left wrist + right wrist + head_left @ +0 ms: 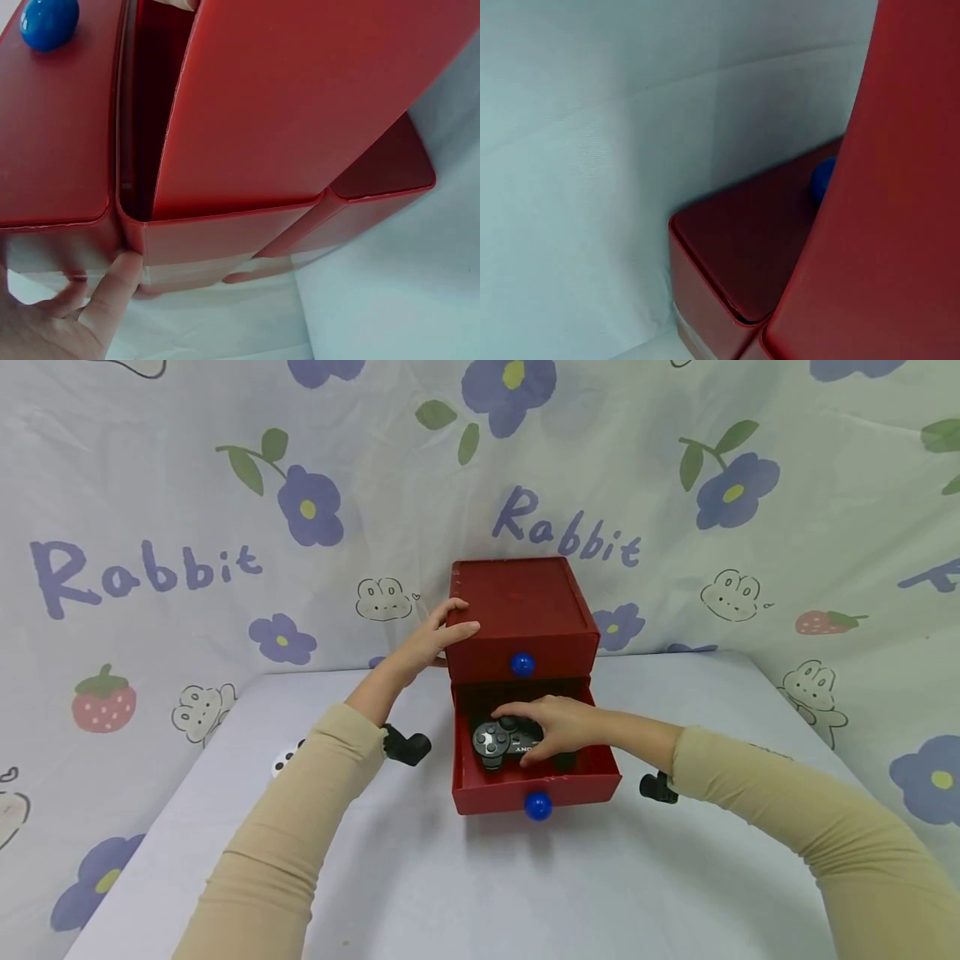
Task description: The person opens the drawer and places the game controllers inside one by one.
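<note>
A red drawer cabinet (517,597) stands at the back of the table, its middle drawer (495,800) pulled out. Inside that drawer lies a black game controller (491,739) marked SONY. My right hand (566,724) reaches in over the drawer's right side and grips the controller, thumb in front and fingers behind, covering its right part. My left hand (425,643) rests against the cabinet's upper left side with fingers spread. In the left wrist view, a finger of the left hand (67,322) touches the cabinet's side. The right wrist view hides the right hand behind the drawer.
Blue round knobs (522,665) stick out from the drawer fronts. Below the pulled-out drawer, a lower drawer (750,240) is closed. A white thing with black spots (283,762) lies on the table, partly behind the left sleeve. A patterned cloth (390,510) hangs behind.
</note>
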Available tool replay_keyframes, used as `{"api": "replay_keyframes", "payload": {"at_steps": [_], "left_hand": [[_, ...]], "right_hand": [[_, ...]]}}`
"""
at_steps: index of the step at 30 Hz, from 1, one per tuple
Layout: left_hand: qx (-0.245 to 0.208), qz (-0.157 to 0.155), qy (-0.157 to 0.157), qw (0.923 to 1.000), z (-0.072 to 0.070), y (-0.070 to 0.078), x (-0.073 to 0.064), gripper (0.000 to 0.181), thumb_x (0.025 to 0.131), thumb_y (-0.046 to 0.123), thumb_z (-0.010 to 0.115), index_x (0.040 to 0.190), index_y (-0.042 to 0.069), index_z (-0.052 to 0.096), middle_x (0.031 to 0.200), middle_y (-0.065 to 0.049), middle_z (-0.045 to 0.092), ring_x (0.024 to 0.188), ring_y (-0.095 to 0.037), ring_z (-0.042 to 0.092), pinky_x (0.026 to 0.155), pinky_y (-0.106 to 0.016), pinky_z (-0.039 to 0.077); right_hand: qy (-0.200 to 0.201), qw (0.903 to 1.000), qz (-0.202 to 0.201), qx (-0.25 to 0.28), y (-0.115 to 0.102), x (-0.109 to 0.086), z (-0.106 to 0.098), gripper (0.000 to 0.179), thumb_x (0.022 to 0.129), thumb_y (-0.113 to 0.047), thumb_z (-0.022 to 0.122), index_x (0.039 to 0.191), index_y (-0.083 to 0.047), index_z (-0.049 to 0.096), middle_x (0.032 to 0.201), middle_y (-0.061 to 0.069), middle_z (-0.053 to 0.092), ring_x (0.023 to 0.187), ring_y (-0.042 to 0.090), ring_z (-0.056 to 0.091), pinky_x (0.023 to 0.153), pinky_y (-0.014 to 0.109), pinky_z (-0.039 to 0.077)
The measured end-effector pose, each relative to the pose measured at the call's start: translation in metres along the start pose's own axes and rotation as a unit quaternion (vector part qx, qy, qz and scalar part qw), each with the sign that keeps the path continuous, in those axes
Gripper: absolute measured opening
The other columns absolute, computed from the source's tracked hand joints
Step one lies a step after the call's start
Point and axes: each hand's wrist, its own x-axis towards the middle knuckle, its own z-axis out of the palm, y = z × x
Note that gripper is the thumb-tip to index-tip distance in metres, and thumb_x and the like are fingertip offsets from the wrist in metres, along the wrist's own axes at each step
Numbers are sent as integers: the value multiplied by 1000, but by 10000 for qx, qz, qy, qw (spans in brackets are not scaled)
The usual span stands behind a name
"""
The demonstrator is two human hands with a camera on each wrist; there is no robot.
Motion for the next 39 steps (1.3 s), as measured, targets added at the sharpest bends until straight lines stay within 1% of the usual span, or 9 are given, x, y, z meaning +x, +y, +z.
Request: {"api": "replay_keyframes", "payload": {"at_steps": [7, 13, 16, 19, 24, 29, 33, 36, 39], "left_hand": [[3, -10, 16, 10000, 0, 1, -2, 54, 88, 37, 50, 133, 22, 26, 140, -10, 28, 124, -31, 35, 96, -55, 36], [-17, -16, -3, 10000, 1, 1, -1, 53, 88, 36, 50, 134, 22, 25, 139, -11, 28, 123, -31, 35, 96, -55, 35], [-32, -15, -9, 10000, 1, 0, 0, 54, 89, 36, 49, 134, 21, 25, 140, -11, 27, 124, -31, 34, 96, -56, 35], [-52, -25, -1, 10000, 0, 1, 0, 54, 89, 36, 49, 135, 21, 24, 140, -10, 27, 123, -31, 34, 96, -56, 34], [-50, -55, -9, 10000, -1, 0, 0, 54, 89, 36, 49, 135, 21, 24, 141, -10, 27, 123, -31, 34, 96, -55, 35], [-52, -65, 18, 10000, 0, 1, -1, 54, 89, 37, 49, 135, 22, 25, 140, -9, 27, 122, -30, 35, 95, -54, 36], [-110, -85, -31, 9999, 0, 2, -1, 55, 90, 35, 48, 136, 20, 23, 142, -10, 25, 124, -31, 33, 97, -55, 34], [-135, -107, -49, 9998, 0, 3, -1, 55, 90, 34, 47, 137, 20, 22, 143, -10, 24, 124, -32, 33, 97, -55, 34], [-183, -119, -67, 9997, 1, 8, -5, 55, 90, 33, 47, 137, 19, 23, 143, -11, 24, 124, -32, 33, 97, -55, 34]], "right_hand": [[-39, 10000, -23, 69, -1, 0, -1, 70, 77, -29, 73, 137, -21, 38, 127, 7, 55, 116, 23, 52, 90, 38, 46], [-60, 9996, 283, -40, -7, -2, -7, 74, 76, -32, 73, 139, -20, 36, 129, 9, 52, 119, 25, 48, 92, 42, 45], [54, 9994, 340, -14, -12, -7, -17, 74, 76, -33, 73, 139, -18, 37, 125, 9, 54, 117, 24, 48, 92, 42, 45], [287, 9994, 160, 80, -17, -13, -28, 71, 75, -30, 74, 136, -14, 41, 120, 8, 57, 114, 23, 50, 91, 40, 46], [690, 9969, -191, 321, -24, -30, -45, 66, 76, -24, 74, 132, -7, 45, 118, 12, 58, 112, 28, 53, 90, 43, 46], [967, 9945, 51, 397, -37, -54, -55, 62, 77, -20, 73, 131, -8, 46, 114, 11, 60, 106, 28, 55, 85, 43, 48], [1025, 9933, 251, 477, -46, -73, -54, 56, 78, -18, 72, 129, -10, 49, 107, 7, 62, 94, 20, 59, 79, 33, 51], [1059, 9915, 150, 741, -51, -86, -48, 51, 80, -17, 70, 126, -9, 51, 101, 7, 65, 84, 12, 60, 72, 25, 51], [1024, 9892, 75, 1042, -55, -96, -39, 48, 81, -17, 69, 124, -8, 52, 97, 6, 66, 79, 8, 60, 68, 22, 51]]}}
